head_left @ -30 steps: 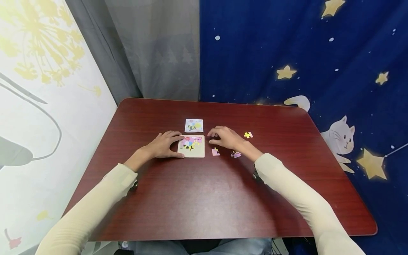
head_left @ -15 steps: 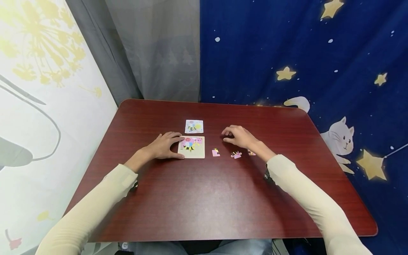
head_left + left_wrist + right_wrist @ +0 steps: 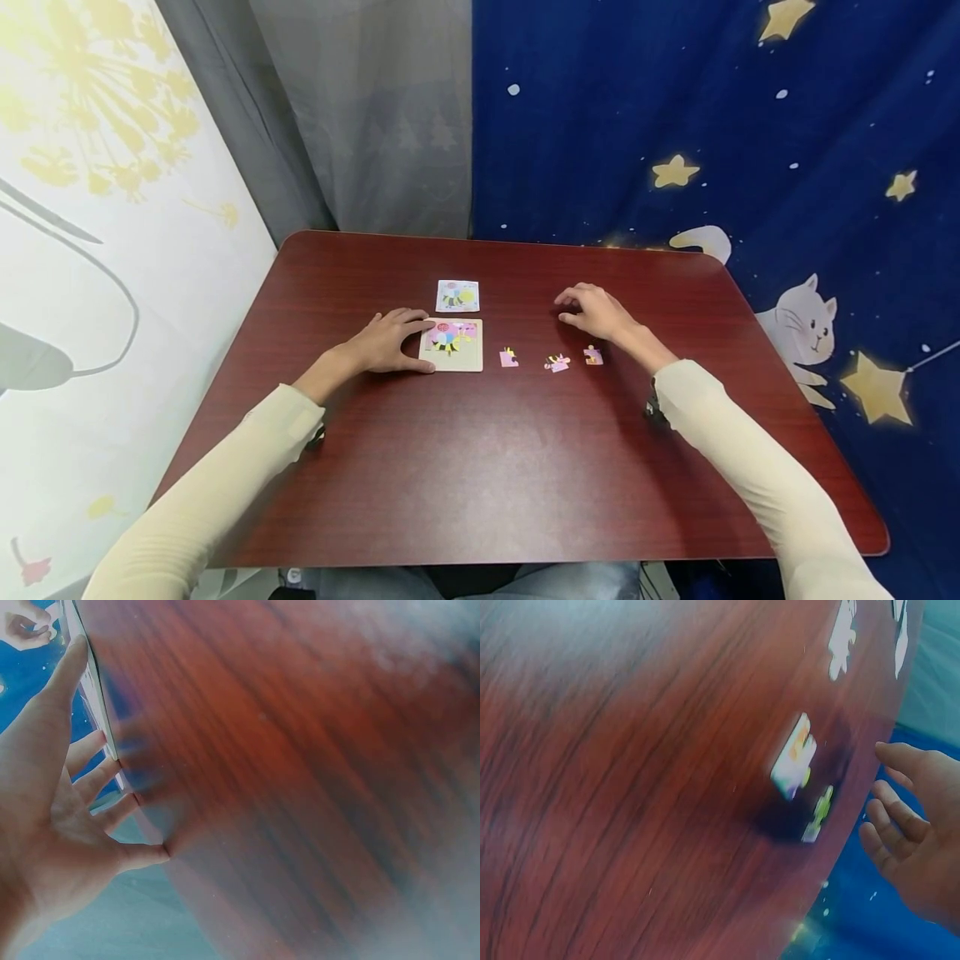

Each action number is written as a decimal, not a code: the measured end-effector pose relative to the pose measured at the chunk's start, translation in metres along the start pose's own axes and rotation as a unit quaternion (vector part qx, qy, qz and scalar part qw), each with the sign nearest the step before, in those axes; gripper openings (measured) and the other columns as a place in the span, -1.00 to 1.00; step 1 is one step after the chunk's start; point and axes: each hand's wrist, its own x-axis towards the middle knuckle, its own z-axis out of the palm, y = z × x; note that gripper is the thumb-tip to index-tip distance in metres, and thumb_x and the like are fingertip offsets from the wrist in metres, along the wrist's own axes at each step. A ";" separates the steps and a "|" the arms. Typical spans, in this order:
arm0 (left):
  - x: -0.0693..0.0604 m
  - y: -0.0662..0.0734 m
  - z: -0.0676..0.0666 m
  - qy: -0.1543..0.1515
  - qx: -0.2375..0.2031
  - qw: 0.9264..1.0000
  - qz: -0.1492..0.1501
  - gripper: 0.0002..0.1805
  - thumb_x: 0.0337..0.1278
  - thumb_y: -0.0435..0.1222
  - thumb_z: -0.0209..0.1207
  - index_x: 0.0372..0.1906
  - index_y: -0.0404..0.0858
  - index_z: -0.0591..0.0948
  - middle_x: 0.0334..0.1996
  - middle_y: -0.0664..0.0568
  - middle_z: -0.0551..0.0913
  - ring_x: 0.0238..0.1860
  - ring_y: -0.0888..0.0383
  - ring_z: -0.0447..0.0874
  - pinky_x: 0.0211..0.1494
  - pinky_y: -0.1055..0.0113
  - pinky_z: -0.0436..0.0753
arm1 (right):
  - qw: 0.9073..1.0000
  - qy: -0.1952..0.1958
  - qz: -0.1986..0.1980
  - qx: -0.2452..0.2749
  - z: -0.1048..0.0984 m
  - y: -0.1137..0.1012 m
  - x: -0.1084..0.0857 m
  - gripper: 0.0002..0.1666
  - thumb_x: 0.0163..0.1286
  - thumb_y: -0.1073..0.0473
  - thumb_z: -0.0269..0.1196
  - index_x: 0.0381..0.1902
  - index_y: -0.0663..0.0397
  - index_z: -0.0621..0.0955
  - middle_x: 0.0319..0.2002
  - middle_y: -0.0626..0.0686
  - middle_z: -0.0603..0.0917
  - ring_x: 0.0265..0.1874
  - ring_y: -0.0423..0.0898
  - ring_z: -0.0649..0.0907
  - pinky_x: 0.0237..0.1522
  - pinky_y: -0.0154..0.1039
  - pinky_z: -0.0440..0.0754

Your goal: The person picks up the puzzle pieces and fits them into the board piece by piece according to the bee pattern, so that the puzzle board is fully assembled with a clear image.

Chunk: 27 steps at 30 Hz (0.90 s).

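A square puzzle board [image 3: 459, 357] lies on the table, its upper part filled with pink pieces and a bee picture, its lower part bare. My left hand [image 3: 385, 342] rests at the board's left side; its spread, fairly straight fingers and thumb touch the edge. My right hand [image 3: 600, 315] hovers at the right, fingers loosely bent and holding nothing. A yellow puzzle piece [image 3: 820, 814] lies below it, hidden in the head view. Nearer me lie a pink puzzle piece [image 3: 508, 357], a second pink piece [image 3: 557, 363] and a pink-and-orange piece [image 3: 593, 356].
Just beyond the board lies a bee picture card [image 3: 457, 296]. The dark red wooden table [image 3: 480, 467] has rounded corners. A blue star-patterned curtain [image 3: 585, 125] and a grey curtain [image 3: 375, 125] hang behind it, and a white wall [image 3: 150, 275] stands at the left.
My right hand has moved to the right, away from the board to over the yellow piece. The pink-and-orange piece has come out from behind the right forearm. The left hand stays put.
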 end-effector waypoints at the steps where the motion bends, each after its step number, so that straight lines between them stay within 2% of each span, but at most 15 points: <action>1: 0.000 0.000 0.000 0.000 0.000 1.000 0.000 0.03 0.03 0.31 0.41 0.56 -0.05 0.40 0.51 -0.07 0.34 0.52 -0.13 0.21 0.47 -0.47 0.10 | 1.000 0.000 0.006 0.002 -0.002 0.003 -0.001 -0.65 0.37 0.19 0.44 0.08 0.14 0.71 -0.05 0.18 0.70 0.01 0.10 0.68 0.12 0.05 0.61; 6: 0.000 0.000 -0.002 -0.001 -0.001 1.000 0.001 0.03 0.03 0.31 0.41 0.56 -0.07 0.40 0.51 -0.08 0.34 0.52 -0.13 0.21 0.47 -0.47 0.10 | 1.000 -0.003 0.029 0.007 -0.008 0.016 -0.007 -0.59 0.37 0.19 0.44 0.14 0.19 0.69 0.00 0.22 0.68 0.04 0.13 0.66 0.15 0.08 0.59; 14: 0.000 0.001 -0.003 -0.002 0.001 1.000 0.003 0.03 0.04 0.30 0.41 0.56 -0.08 0.40 0.50 -0.09 0.35 0.52 -0.14 0.21 0.47 -0.47 0.11 | 0.999 -0.012 0.042 0.004 -0.015 0.035 -0.018 -0.59 0.39 0.25 0.39 0.16 0.26 0.68 0.04 0.28 0.67 0.08 0.19 0.64 0.19 0.13 0.56; 22: -0.001 0.001 -0.002 -0.008 0.001 1.000 -0.002 0.03 0.05 0.31 0.40 0.57 -0.06 0.38 0.52 -0.09 0.33 0.53 -0.14 0.20 0.48 -0.47 0.08 | 0.999 -0.031 0.030 0.001 -0.013 0.045 -0.027 -0.56 0.40 0.27 0.38 0.21 0.25 0.68 0.15 0.34 0.65 0.13 0.24 0.65 0.19 0.18 0.58; 27: -0.001 0.000 -0.002 -0.007 0.001 1.000 0.001 0.04 0.04 0.32 0.40 0.57 -0.06 0.38 0.52 -0.09 0.33 0.53 -0.15 0.19 0.47 -0.48 0.08 | 0.999 -0.033 0.022 0.003 -0.010 0.047 -0.030 -0.56 0.39 0.31 0.38 0.21 0.24 0.68 0.14 0.31 0.66 0.09 0.20 0.67 0.16 0.15 0.61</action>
